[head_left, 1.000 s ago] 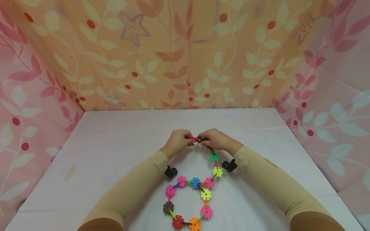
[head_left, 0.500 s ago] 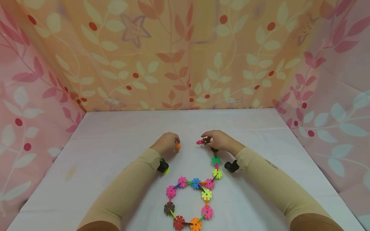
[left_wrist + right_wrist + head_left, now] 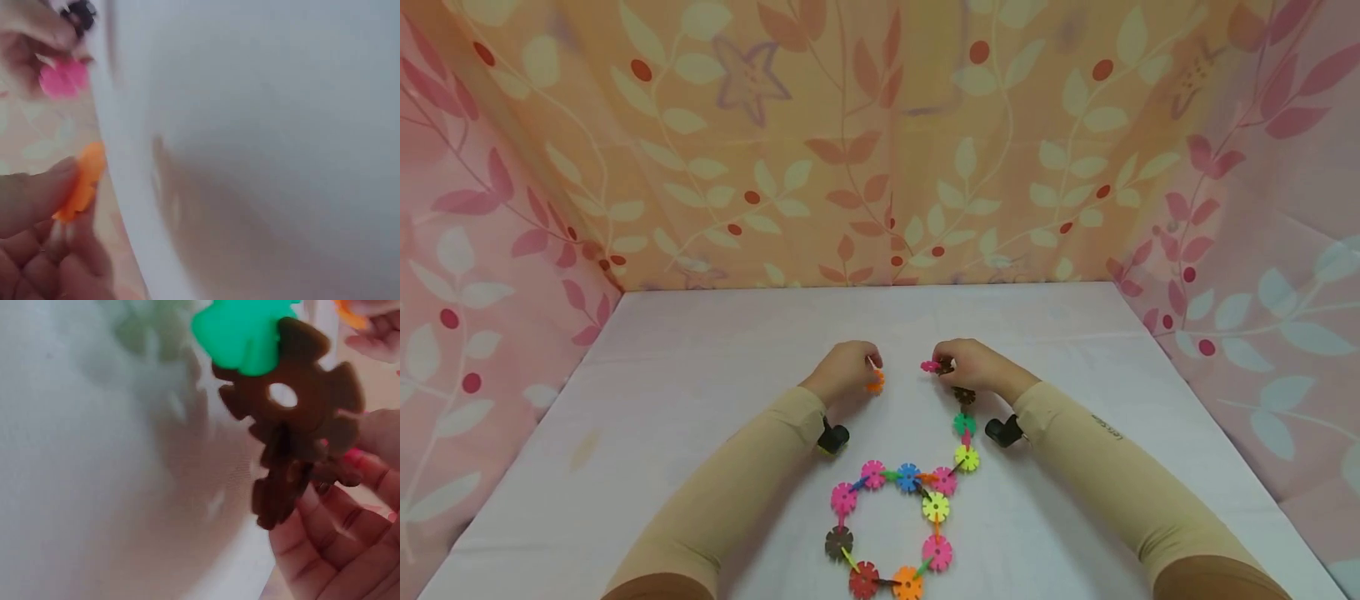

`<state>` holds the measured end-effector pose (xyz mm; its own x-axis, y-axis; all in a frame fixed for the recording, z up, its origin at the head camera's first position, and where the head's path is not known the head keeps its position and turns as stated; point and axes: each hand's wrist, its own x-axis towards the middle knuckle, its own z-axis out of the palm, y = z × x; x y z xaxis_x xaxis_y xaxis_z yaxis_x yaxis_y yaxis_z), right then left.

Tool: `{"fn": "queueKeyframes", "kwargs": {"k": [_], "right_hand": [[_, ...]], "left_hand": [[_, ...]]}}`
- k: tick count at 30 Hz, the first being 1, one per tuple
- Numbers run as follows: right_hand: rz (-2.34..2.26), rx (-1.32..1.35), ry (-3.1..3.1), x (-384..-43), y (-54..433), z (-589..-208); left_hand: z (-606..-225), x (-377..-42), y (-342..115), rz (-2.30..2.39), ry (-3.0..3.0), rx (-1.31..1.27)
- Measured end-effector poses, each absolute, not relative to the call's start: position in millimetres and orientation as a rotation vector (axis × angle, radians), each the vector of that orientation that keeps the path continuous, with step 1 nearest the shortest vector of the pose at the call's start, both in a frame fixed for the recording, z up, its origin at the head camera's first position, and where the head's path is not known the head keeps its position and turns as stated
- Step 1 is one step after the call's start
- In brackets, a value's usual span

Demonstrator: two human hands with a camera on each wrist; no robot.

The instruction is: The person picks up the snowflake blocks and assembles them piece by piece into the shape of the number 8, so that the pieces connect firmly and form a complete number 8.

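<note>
My left hand [image 3: 842, 368] pinches an orange notched disc [image 3: 84, 184], a flower-shaped interlocking piece, between thumb and fingers. Across a small gap, my right hand [image 3: 983, 367] grips a brown disc near the upper end of a disc chain. A pink disc [image 3: 929, 367] sticks out from that end toward the left hand. Below the right fingers hang another brown disc [image 3: 312, 394] and a green disc [image 3: 240, 334], slotted together. From there the chain runs down through a yellow disc [image 3: 967, 458] to a closed ring of coloured discs on the table, its lowest an orange disc [image 3: 907, 583].
A white cloth covers the table [image 3: 700, 333]. Patterned curtains [image 3: 880, 150] enclose its back and both sides. A black wrist camera [image 3: 833, 437] sits under the left wrist, another [image 3: 1003, 432] under the right, beside the chain.
My hands were together at the pink disc; the left then moved away left, and its orange disc came into view. It has since come slightly back right. The right hand shifted a little right.
</note>
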<state>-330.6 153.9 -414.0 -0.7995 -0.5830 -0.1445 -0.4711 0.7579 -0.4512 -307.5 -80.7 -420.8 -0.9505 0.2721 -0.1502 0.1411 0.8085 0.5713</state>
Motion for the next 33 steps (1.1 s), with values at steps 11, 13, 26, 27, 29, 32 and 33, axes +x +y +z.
{"fn": "queueKeyframes", "kwargs": {"k": [11, 13, 26, 27, 29, 32, 33], "right_hand": [[-0.644, -0.862, 2.704, -331, 151, -415], [-0.670, -0.907, 2.716, -330, 152, -414], [-0.754, -1.178, 2.728, -330, 149, -414], [-0.758, -1.195, 2.726, -330, 148, -413], [-0.779, -1.216, 2.724, -328, 147, -412], [-0.803, -1.230, 2.741, -326, 146, -412], [-0.813, -1.227, 2.751, -325, 145, -411]], "left_hand": [[-420, -304, -54, 1.380, 2.447, 0.110], [-420, -305, -53, 1.477, 2.353, 0.039], [-421, -307, -47, 1.729, 2.062, -0.107], [-421, -307, -47, 1.737, 2.045, -0.117], [-422, -306, -45, 1.752, 2.015, -0.140], [-423, -306, -44, 1.790, 1.966, -0.182], [-424, -306, -43, 1.810, 1.948, -0.194]]}}
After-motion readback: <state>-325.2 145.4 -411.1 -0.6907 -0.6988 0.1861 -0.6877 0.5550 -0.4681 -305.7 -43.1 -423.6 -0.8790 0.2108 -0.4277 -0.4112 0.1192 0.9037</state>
